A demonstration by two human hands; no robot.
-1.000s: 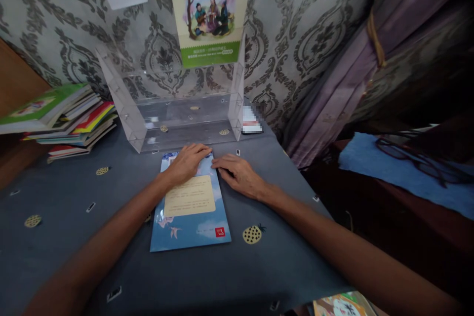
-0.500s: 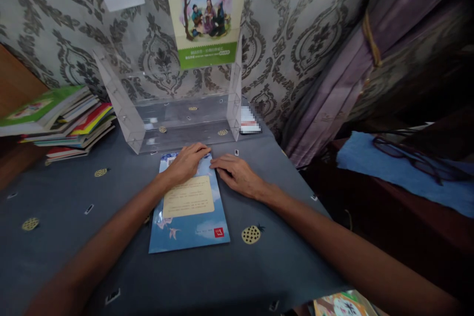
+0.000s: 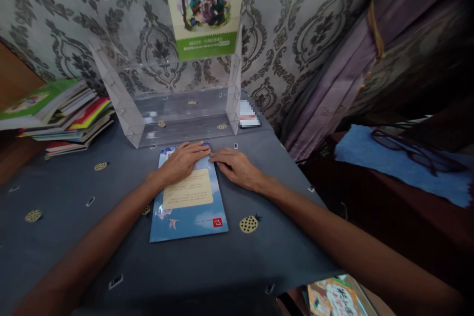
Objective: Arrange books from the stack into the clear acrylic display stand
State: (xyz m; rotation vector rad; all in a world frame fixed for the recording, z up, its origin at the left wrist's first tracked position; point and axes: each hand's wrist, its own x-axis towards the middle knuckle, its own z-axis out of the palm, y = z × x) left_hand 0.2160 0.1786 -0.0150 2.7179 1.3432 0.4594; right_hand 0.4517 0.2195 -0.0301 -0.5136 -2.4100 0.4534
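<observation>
At the centre of the frame our left hand (image 3: 181, 163) lies flat and open on the top of the blue book (image 3: 188, 205), gripping nothing. Our right hand (image 3: 239, 170) rests flat beside it, fingertips at the book's upper right edge. The book lies on the grey table (image 3: 74, 237), just below a clear stand (image 3: 177, 126).

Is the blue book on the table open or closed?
Closed. The blue book lies flat, its cover up, no pages showing. The left hand rests on its far end; the right hand touches its far corner.
</observation>
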